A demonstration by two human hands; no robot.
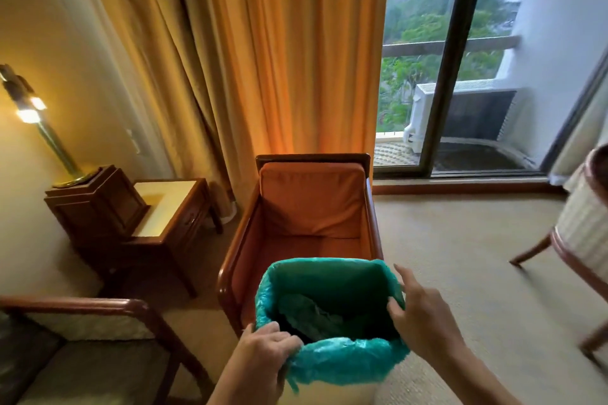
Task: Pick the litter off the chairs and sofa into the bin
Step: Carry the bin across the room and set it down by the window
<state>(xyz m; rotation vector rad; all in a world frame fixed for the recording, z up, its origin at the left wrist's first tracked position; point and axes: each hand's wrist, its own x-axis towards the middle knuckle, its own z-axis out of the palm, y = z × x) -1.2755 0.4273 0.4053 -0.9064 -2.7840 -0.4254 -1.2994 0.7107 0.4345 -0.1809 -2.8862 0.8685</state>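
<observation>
Lower centre of the frame: one bin (329, 368), lined with a crinkled teal plastic bag (348, 360) folded over its rim, dark crumpled litter (316, 316) inside. Left hand (263, 355), grip pinched on the bag's near-left rim. Right hand (418, 316), grip half spread, thumb hooked over the right rim, forefinger extended. Behind: one orange armchair (312, 204). Further chairs: two, lower left (88, 339) and right edge (579, 233). One wooden side table (171, 207), one lamp (36, 122).

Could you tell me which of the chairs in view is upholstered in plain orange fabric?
The boxy wooden armchair straight ahead, just beyond the bin. The seats at lower left and far right have pale, cream-coloured upholstery instead.
</observation>
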